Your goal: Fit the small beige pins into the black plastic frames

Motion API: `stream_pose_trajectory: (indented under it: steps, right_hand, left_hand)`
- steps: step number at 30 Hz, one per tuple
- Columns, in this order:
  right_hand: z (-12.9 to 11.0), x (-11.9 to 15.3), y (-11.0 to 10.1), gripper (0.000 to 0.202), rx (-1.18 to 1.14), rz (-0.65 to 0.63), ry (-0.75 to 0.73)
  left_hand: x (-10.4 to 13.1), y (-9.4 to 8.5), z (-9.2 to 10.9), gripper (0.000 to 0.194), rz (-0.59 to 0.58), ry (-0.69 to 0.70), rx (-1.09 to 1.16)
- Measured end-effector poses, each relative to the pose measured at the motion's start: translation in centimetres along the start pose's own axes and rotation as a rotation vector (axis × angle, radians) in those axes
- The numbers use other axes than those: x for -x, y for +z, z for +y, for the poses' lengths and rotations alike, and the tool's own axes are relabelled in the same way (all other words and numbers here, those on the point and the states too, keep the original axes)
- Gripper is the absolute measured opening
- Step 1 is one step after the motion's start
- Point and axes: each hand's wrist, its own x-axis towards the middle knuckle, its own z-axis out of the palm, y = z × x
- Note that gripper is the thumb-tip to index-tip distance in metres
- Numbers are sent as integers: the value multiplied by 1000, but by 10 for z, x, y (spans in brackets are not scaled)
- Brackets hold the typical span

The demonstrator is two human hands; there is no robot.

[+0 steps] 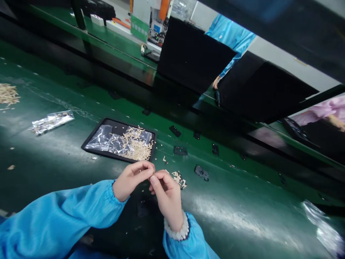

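My left hand (133, 178) and my right hand (168, 196) meet in front of a shallow black tray (101, 152). Both pinch at the fingertips, which touch each other; whatever lies between them is too small to make out. In the tray are clear plastic bags (100, 138) and a heap of small tan strips (138, 145). Just beyond my right hand, more tan pieces (178, 178) lie in a small pile with something dark among them. Flat black parts (201, 172) rest on the green bench to the right.
A filled clear bag (52, 121) and another tan heap (8, 94) lie at the left of the green bench (237, 212). Crumpled plastic (323, 226) is at the far right. Dark panels (194, 57) stand behind, with a co-worker's blue sleeve (231, 36) beyond.
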Motion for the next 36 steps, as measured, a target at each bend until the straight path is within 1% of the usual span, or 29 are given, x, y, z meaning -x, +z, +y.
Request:
stream_pose_trajectory:
  steps: [2, 4, 6, 8, 11, 13, 16, 17, 19, 21, 25, 27, 29, 31, 36]
  right_hand:
    - [-4, -1, -3, 17, 123, -1, -67]
    - [-9, -4, -5, 18, 201, -28, -95]
    - [-12, -7, -6, 19, 255, -56, -101]
    - [-15, -9, -6, 19, 299, -75, -102]
    - [-15, -10, -4, 20, 346, -104, -106]
    - [-14, -10, -3, 16, 376, -66, -140]
    - [-12, -9, 0, 7, 437, 48, -264]
    - [-12, -9, 1, 7, 458, 66, -307]
    - [-12, -10, 3, 12, 486, 51, -366]
    - [-13, -12, 5, 16, 499, 28, -391]
    - [-14, -17, 9, 19, 579, 29, -449]
    - [-14, -19, 12, 19, 600, 48, -468]
    - [-14, -22, 14, 18, 566, 59, -459]
    - [-14, -27, 14, 16, 507, 72, -419]
    - [-7, -48, 8, 14, 453, 142, -303]
  left_hand:
    - [2, -9, 4, 12, -3, 137, -211]
    - [3, -17, 9, 9, -26, 275, -408]
    - [4, -23, 14, 14, -52, 385, -537]
    - [5, -27, 17, 15, -80, 445, -602]
    - [6, -29, 21, 11, -117, 448, -680]
    - [6, -28, 23, 12, -102, 413, -715]
    - [5, -28, 25, 15, -31, 373, -702]
    - [5, -28, 25, 15, -14, 365, -688]
    - [4, -29, 25, 16, 2, 361, -672]
    - [4, -32, 25, 15, 6, 390, -692]
    - [5, -37, 25, 15, 19, 557, -812]
    - [5, -37, 25, 15, 26, 603, -861]
    - [6, -37, 26, 15, 28, 565, -844]
    - [5, -38, 27, 15, 35, 465, -744]
    - [-5, -48, 28, 19, 142, 70, -345]
